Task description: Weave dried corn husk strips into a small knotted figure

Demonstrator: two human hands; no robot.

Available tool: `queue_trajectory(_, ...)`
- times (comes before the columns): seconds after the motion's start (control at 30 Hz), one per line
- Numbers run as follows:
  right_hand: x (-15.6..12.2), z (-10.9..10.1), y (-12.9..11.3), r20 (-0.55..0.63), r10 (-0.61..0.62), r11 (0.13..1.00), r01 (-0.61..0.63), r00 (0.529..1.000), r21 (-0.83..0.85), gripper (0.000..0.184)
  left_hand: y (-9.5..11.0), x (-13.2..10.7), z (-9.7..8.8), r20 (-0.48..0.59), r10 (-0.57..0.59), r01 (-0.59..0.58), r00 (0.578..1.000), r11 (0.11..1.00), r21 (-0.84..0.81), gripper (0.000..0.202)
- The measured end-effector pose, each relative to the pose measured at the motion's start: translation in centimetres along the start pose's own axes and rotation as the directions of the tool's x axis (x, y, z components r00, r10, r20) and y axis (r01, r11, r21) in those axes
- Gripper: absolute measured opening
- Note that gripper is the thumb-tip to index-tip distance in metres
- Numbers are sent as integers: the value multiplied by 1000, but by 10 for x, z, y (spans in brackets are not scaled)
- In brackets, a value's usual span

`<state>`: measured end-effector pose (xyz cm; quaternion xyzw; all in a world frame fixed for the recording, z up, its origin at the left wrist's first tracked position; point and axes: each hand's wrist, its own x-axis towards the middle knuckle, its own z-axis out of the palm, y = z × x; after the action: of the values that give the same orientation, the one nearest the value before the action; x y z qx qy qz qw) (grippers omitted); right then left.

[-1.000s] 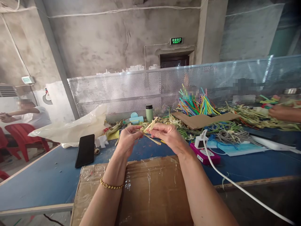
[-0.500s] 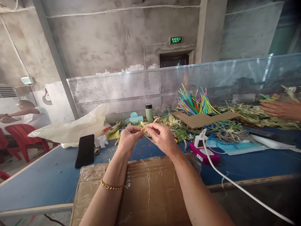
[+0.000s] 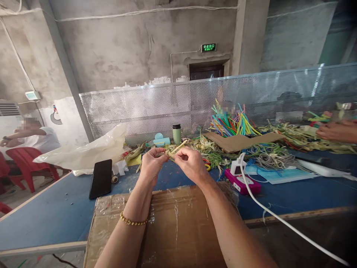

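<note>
My left hand [image 3: 151, 163] is closed in a pinch on a pale yellow strip of plant fibre [image 3: 179, 146], possibly corn husk. Opposite it, my right hand [image 3: 191, 162] pinches the same strip with thumb and forefinger. A thin end of the strip sticks up to the right between both hands. The fingertips hide how the strip is folded or knotted. Both forearms reach over a taped cardboard box [image 3: 178, 227] at the front of the blue table [image 3: 55, 212].
Behind my hands stand a green bottle [image 3: 176, 134] and dried husks [image 3: 205, 143]. Right are colourful pipe cleaners [image 3: 237, 121], a magenta box [image 3: 242, 182] and a white cable [image 3: 267, 208]. A phone [image 3: 100, 178] lies left. Another person's hand [image 3: 337, 131] works far right.
My right fingers have shifted slightly and curled more, and the strip's free end now points further up right. The other person's hands at far right have moved closer together around some husk.
</note>
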<state>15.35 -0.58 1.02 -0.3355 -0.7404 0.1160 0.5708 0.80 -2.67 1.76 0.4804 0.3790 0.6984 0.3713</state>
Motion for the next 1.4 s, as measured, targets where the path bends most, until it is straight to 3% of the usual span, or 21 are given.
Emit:
queue_trajectory(0.47, 0, -2, -6, 51, 8, 982, -17, 999, 190, 24, 1, -2, 1, -12, -3, 3, 1000, 999, 36, 36)
queue_trajectory(0.7, 0, 0, 2, 10, 118, 991, -118, 993, 59, 20, 1, -2, 3, 10, 0, 0, 1000, 1000, 11, 35)
queue_trajectory(1.0, 0, 0, 2, -18, 101, 995, -101, 995, -13, 17, -2, -3, 2, 85, 9, -17, 996, 995, 94, 34)
queue_trajectory(1.17, -3, 3, 0, -64, 115, 981, -123, 991, -153, 14, -8, -1, 1, 34, 90, -96, 995, 973, 208, 31)
queue_trajectory(1.4, -2, 4, 3, -3, 85, 981, -85, 996, -177, 15, -7, -2, 2, 115, 46, -70, 992, 973, 219, 15)
